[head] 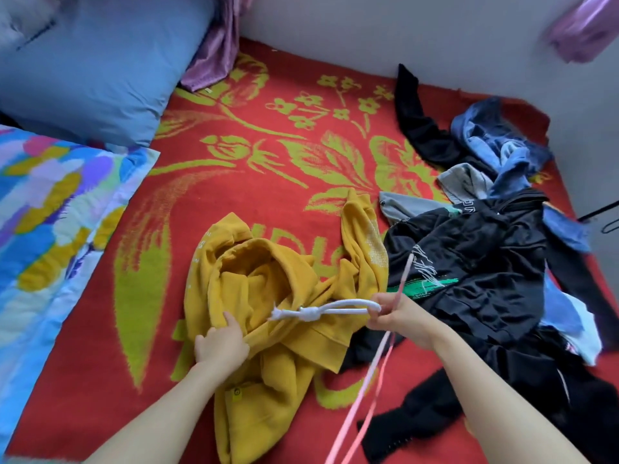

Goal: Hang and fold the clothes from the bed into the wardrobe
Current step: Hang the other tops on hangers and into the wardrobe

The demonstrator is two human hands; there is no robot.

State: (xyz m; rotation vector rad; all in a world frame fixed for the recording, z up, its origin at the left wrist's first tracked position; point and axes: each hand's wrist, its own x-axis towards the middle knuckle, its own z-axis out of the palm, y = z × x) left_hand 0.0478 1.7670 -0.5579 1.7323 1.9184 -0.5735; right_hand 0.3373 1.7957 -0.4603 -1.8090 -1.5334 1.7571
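While the mustard hoodie [268,313] lies crumpled on the red floral blanket [268,155], left hand [221,343] is clamped on a fold of its fabric near the hood. Right hand [398,316] pinches the white drawstring [321,311], knotted w/ a frayed end, plus a pink hanger [375,370]. Pile of dark clothes [485,262] sits just to the right, touching the hoodie.

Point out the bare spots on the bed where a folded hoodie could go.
Roomiest: the blanket middle, bordered by the blue pillow, the yellow hoodie and the dark clothes pile. Also a strip between the patterned quilt and the hoodie, by the left hand. The right side is crowded with clothes, around the right hand holding the pink hanger.
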